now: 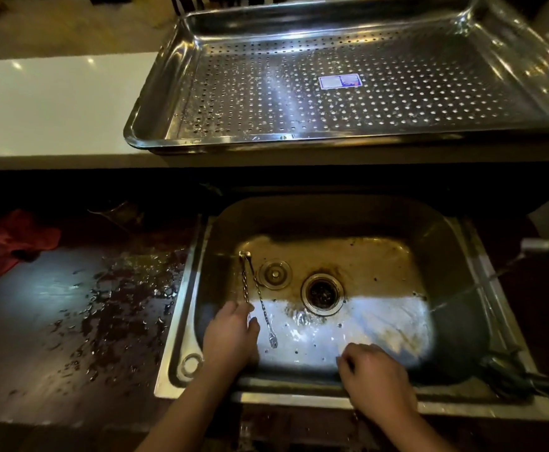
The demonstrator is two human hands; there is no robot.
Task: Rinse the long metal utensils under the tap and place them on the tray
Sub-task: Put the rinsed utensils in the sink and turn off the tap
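Two long twisted metal utensils lie on the floor of the steel sink (455, 243), left of the drain. One utensil (244, 278) runs from the back left down under my left hand (230, 337), whose fingers close on its lower end. The other utensil (261, 301) lies loose beside it, its forked tip near my left thumb. My right hand (374, 380) rests at the sink's front edge, fingers curled, nothing visible in it. The tap (547, 247) juts in from the right and sends a thin stream into the sink. A perforated steel tray (156, 93) sits behind on the white counter.
A drain (322, 293) and a loose round stopper (274, 274) lie in the sink's middle. The dark counter (71, 321) on the left is wet with droplets, and a red cloth (15, 239) lies at its far left. A blue label (340, 82) is stuck inside the tray.
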